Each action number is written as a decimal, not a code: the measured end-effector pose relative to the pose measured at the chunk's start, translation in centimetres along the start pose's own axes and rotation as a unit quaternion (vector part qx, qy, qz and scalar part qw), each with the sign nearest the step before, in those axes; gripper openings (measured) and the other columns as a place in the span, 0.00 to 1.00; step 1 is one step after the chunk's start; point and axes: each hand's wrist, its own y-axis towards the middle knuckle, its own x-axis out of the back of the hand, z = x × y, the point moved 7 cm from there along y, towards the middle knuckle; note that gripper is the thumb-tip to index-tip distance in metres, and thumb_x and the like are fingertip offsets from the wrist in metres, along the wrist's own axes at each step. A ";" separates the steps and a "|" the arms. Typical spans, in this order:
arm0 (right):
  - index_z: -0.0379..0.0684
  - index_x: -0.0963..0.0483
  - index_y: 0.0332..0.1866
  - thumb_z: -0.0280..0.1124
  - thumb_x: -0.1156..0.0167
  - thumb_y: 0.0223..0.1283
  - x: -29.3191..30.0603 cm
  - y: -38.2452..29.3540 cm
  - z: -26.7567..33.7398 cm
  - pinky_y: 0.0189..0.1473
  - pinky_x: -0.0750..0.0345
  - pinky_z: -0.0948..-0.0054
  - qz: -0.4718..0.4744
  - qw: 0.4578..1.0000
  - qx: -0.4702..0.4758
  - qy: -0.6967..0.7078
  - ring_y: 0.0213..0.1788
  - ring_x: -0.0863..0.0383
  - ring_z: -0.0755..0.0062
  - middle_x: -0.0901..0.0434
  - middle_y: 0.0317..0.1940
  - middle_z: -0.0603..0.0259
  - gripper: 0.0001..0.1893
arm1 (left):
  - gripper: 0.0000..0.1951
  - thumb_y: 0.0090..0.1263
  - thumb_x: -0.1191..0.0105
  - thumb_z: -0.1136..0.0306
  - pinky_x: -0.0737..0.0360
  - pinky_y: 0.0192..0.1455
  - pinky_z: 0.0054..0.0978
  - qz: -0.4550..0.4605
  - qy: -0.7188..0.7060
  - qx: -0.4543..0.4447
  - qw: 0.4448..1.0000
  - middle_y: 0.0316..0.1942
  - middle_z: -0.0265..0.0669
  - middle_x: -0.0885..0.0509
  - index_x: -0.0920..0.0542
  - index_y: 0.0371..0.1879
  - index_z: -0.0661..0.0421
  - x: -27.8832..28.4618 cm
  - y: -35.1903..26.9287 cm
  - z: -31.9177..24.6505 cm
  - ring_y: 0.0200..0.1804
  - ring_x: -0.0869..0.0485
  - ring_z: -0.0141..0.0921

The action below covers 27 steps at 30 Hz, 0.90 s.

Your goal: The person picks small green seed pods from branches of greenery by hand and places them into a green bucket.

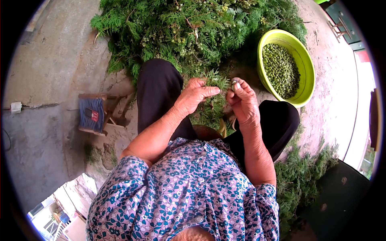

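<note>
Between my knees, my left hand [196, 93] grips a small green conifer sprig [217, 80], its thumb pointing right across the stem. Just right of the sprig is my right hand [242, 96], thumb and fingers pinched together on a small pale green cone [234, 82]. Whether that cone is still joined to the sprig cannot be told. A large heap of conifer branches [193, 33] bearing small cones lies in front of my knees. At the right, beyond my right knee, a yellow-green plastic basin [308, 67] holds many small green cones [279, 69].
A folding stool [90, 116] with a blue seat stands on the left, a dark and red object [92, 114] on it. More conifer branches [298, 177] lie at the lower right beside a dark green panel [337, 186]. A small white box [16, 107] is at the far left.
</note>
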 end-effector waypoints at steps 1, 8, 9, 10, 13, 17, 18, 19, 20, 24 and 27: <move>0.38 0.29 0.40 0.23 0.48 0.57 0.0 0.0 0.4 0.26 0.30 0.81 -0.008 0.999 0.014 0.030 0.26 0.27 0.76 0.26 0.27 0.67 0.06 | 0.08 0.55 0.41 0.66 0.31 0.27 0.14 0.006 0.033 -0.027 0.999 0.20 0.24 0.24 0.21 0.25 0.57 -0.2 -0.1 -0.4 0.23 0.29 0.17; 0.38 0.28 0.38 0.25 0.45 0.56 -1.6 -0.6 1.9 0.27 0.33 0.83 0.002 0.990 0.036 -0.138 0.26 0.30 0.80 0.27 0.26 0.69 0.06 | 0.13 0.60 0.44 0.62 0.37 0.22 0.18 -0.008 0.283 -0.089 0.955 0.15 0.21 0.31 0.25 0.21 0.59 0.3 0.6 -0.2 0.20 0.36 0.17; 0.36 0.27 0.38 0.25 0.43 0.55 -1.7 -0.7 2.0 0.25 0.33 0.82 0.015 0.965 0.054 -0.255 0.27 0.30 0.80 0.27 0.27 0.68 0.07 | 0.13 0.60 0.44 0.62 0.37 0.22 0.18 -0.008 0.284 -0.089 0.955 0.15 0.21 0.31 0.25 0.21 0.59 0.4 0.7 0.0 0.20 0.36 0.17; 0.34 0.26 0.38 0.27 0.40 0.52 -1.9 -0.9 1.8 0.28 0.32 0.81 -0.011 0.946 0.041 -0.321 0.29 0.31 0.81 0.28 0.27 0.71 0.10 | 0.12 0.61 0.45 0.63 0.35 0.24 0.19 0.002 0.282 -0.096 0.955 0.15 0.23 0.30 0.24 0.24 0.60 0.3 0.8 0.2 0.21 0.34 0.18; 0.36 0.24 0.36 0.26 0.36 0.45 -3.3 -0.7 1.9 0.37 0.29 0.77 0.022 0.839 0.217 -0.498 0.31 0.27 0.74 0.25 0.27 0.64 0.11 | 0.12 0.62 0.47 0.64 0.32 0.27 0.21 0.025 0.325 -0.105 0.940 0.17 0.27 0.27 0.23 0.30 0.62 0.0 0.9 0.2 0.23 0.31 0.20; 0.35 0.23 0.31 0.27 0.36 0.45 -3.9 -1.1 1.7 0.32 0.29 0.77 0.008 0.798 0.249 -0.549 0.27 0.27 0.74 0.26 0.23 0.64 0.09 | 0.10 0.61 0.46 0.65 0.31 0.28 0.23 0.029 0.363 -0.160 0.917 0.17 0.33 0.26 0.22 0.31 0.62 -0.8 0.5 -0.2 0.24 0.29 0.21; 0.35 0.23 0.31 0.27 0.36 0.45 -4.0 -1.3 1.9 0.32 0.29 0.77 0.006 0.797 0.249 -0.550 0.27 0.27 0.74 0.26 0.23 0.64 0.09 | 0.11 0.61 0.46 0.65 0.31 0.28 0.23 0.040 0.407 -0.159 0.899 0.16 0.34 0.27 0.23 0.27 0.62 -1.1 0.4 -0.6 0.23 0.30 0.22; 0.35 0.24 0.31 0.28 0.37 0.48 -3.1 -1.1 1.5 0.29 0.30 0.78 -0.026 0.853 0.159 -0.496 0.25 0.28 0.76 0.27 0.22 0.66 0.08 | 0.11 0.61 0.46 0.65 0.31 0.28 0.23 0.042 0.406 -0.159 0.899 0.16 0.34 0.27 0.23 0.27 0.62 -1.1 0.4 -0.7 0.23 0.30 0.22; 0.35 0.24 0.31 0.28 0.38 0.50 -2.1 -1.0 0.8 0.26 0.31 0.79 -0.057 0.896 0.067 -0.435 0.22 0.29 0.78 0.27 0.20 0.68 0.07 | 0.12 0.61 0.46 0.64 0.31 0.27 0.23 0.048 0.408 -0.135 0.902 0.15 0.35 0.29 0.24 0.26 0.63 -1.0 0.5 -0.4 0.22 0.31 0.22; 0.39 0.27 0.34 0.33 0.43 0.57 0.7 -0.7 -1.2 0.21 0.35 0.83 -0.105 0.979 -0.029 -0.175 0.19 0.32 0.83 0.28 0.20 0.70 0.08 | 0.14 0.61 0.46 0.60 0.34 0.26 0.22 0.037 0.352 -0.102 0.930 0.14 0.30 0.30 0.23 0.25 0.61 -0.5 0.7 0.0 0.22 0.32 0.21; 0.40 0.29 0.31 0.31 0.46 0.58 1.8 -0.2 0.1 0.30 0.28 0.76 -0.107 0.993 -0.009 -0.039 0.27 0.27 0.72 0.26 0.24 0.65 0.05 | 0.09 0.60 0.44 0.62 0.37 0.24 0.16 -0.004 0.131 -0.026 0.991 0.17 0.23 0.29 0.21 0.28 0.55 1.2 1.1 1.4 0.22 0.33 0.18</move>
